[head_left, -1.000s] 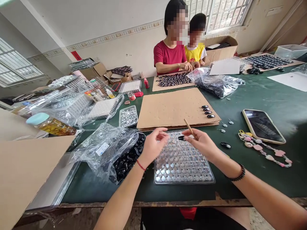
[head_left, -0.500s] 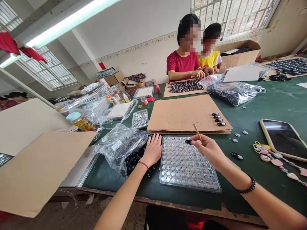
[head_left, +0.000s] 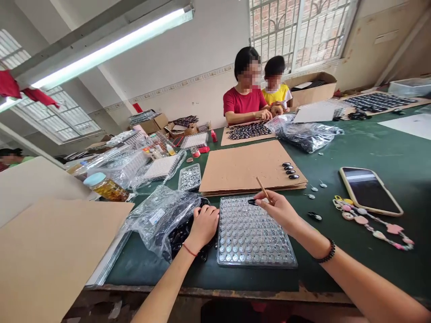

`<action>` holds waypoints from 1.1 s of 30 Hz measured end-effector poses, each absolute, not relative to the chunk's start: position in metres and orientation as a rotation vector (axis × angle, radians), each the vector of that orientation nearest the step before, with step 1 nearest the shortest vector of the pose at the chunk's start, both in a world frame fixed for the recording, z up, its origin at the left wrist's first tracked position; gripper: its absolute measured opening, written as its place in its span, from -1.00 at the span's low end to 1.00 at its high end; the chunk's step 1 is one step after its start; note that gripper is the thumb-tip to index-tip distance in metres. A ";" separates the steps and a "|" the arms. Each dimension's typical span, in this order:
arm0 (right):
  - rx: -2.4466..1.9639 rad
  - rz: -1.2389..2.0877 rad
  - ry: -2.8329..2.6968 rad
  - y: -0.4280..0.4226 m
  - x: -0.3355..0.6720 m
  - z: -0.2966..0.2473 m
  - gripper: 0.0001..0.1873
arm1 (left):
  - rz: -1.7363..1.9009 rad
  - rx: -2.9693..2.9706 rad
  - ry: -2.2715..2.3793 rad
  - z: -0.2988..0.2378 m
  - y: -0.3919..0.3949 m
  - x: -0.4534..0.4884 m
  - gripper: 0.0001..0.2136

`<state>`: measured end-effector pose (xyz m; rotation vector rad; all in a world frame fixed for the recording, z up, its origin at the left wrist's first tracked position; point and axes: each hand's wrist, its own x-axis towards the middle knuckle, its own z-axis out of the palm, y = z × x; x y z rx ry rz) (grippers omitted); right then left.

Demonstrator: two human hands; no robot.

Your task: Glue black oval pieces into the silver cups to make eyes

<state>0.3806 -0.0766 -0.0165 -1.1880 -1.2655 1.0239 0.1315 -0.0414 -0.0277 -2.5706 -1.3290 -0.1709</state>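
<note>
My left hand (head_left: 203, 224) rests with curled fingers on the pile of black oval stones (head_left: 182, 235) spilling from a clear plastic bag (head_left: 161, 215); what it grips is hidden. My right hand (head_left: 278, 208) pinches a black oval stone (head_left: 252, 202) at its fingertips and also holds a thin wooden stick (head_left: 262, 188). It hovers over the far edge of a clear tray of round silver settings (head_left: 252, 233). A row of black stones (head_left: 290, 170) lies on the brown cardboard sheet (head_left: 242, 166) beyond.
A phone (head_left: 369, 190) and a pink bead charm strand (head_left: 373, 222) lie at the right. Loose silver pieces (head_left: 314, 186) and one black stone (head_left: 314, 216) dot the green table (head_left: 370, 143). Two people sit at the far side by another stone-covered board (head_left: 247, 131). Cardboard (head_left: 50, 251) fills the left.
My left hand has dropped from beside the right hand down onto the stone pile and curled its fingers. The right hand stays over the tray's far edge. The camera has tilted upward.
</note>
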 end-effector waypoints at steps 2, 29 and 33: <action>-1.157 0.988 -1.208 -0.071 0.393 -0.013 -0.59 | -0.164 -2.554 -1.295 -0.027 -0.041 0.131 -0.77; -1.950 0.352 -1.493 0.088 0.562 -0.051 -0.86 | -0.286 -2.641 -1.403 -0.043 -0.016 0.118 -0.74; -1.934 0.336 -1.504 0.088 0.559 -0.053 -0.85 | -0.365 -2.584 -1.382 -0.041 -0.015 0.118 -0.72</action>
